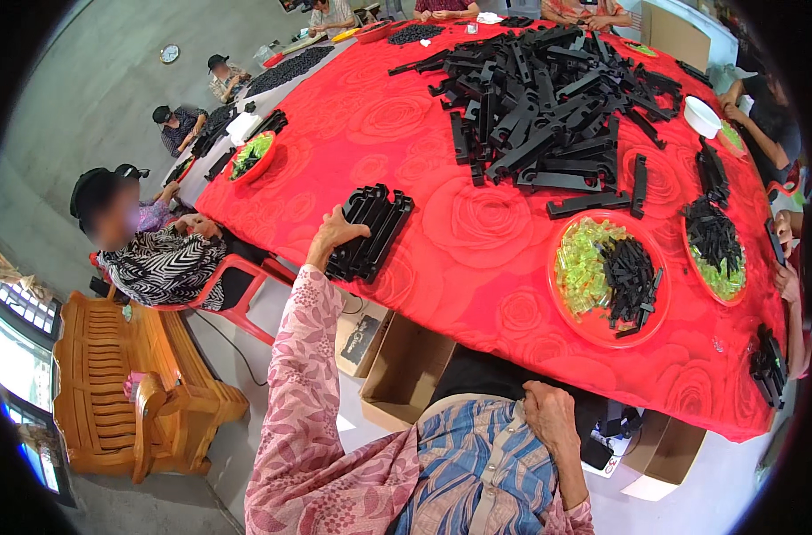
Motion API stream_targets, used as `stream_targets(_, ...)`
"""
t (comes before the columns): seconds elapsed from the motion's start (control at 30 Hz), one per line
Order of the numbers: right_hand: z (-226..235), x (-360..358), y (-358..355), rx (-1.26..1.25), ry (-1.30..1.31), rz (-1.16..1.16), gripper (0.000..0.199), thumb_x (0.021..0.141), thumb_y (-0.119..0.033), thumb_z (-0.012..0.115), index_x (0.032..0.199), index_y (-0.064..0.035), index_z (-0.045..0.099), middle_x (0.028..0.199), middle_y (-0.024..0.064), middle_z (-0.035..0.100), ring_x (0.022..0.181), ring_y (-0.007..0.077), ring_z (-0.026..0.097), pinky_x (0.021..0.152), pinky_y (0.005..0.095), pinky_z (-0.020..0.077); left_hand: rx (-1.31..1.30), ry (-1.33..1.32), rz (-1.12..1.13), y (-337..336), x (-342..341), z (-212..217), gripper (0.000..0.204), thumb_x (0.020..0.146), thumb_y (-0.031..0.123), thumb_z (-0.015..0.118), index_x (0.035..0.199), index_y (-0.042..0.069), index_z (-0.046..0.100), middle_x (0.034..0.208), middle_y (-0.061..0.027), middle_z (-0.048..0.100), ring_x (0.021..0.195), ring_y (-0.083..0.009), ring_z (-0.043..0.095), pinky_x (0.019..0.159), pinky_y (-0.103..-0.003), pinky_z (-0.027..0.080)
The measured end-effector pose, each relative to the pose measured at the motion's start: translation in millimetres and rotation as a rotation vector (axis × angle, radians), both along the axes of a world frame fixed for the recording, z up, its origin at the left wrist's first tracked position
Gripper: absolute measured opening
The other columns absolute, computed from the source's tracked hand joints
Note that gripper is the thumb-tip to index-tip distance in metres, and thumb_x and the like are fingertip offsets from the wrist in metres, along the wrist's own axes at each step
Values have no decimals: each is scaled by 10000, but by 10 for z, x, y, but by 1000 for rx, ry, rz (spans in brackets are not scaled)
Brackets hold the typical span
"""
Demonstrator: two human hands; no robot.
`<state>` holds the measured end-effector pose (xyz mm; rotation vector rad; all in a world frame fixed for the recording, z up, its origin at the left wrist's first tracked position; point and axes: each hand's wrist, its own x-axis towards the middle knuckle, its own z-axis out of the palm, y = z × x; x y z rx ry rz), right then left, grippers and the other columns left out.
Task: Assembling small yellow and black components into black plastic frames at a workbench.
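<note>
My left hand (336, 234) is stretched out to the table's near-left edge. Its thumb and fingers grip the side of a stack of long black plastic parts (384, 227), laid side by side on the red cloth. My right hand (549, 412) rests low against my patterned shirt, below the table edge. Its fingers are curled, and whatever is in them is hidden. Right of the stack, a round red basket (559, 308) holds clear yellow-green pieces (589, 263) and small black strips (629, 276). Beyond it, a large heap of similar long black parts (540, 98) covers the table's middle.
The red rose-patterned cloth (477, 214) covers the table. Another red basket (268, 165) is at the left, and more baskets and a white bowl (702, 117) at the right. Open cardboard boxes (406, 366) stand beneath. A person (161, 241) sits left in a red chair (246, 290); others sit around.
</note>
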<state>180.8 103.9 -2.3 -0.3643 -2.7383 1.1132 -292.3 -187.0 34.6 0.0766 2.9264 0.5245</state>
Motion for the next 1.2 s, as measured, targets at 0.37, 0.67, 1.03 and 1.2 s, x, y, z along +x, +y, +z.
stream_targets(0.37,-21,5,12,21,-49,-1,200,842,-90,552,945,7,693,812,234,672,754,393,666,707,467,526,37,102,-92,-61,-3,-142,1231,528,542,846,1498,61,261,1398,-261,465,1257,-425,499,1025,-522,424)
stream_targets(0.67,-7,-5,-6,41,-61,-23,197,843,-70,545,940,12,695,813,241,667,753,398,663,713,460,521,-205,68,-2,247,278,150,1228,581,563,804,1543,136,171,1441,-236,424,1298,-436,457,1016,-586,390)
stream_targets(1.03,-1,14,-18,54,-70,17,191,870,-85,539,968,6,675,845,235,679,770,405,662,716,475,527,-160,77,20,218,338,138,1149,577,560,828,1492,131,280,1370,-249,487,1271,-444,481,1010,-578,398)
stream_targets(1.2,38,-39,-22,16,-81,2,176,868,-46,553,967,23,681,890,249,674,810,417,660,737,461,524,-79,143,-22,225,220,65,1146,576,614,820,1473,119,308,1391,-241,476,1306,-422,453,1035,-556,383)
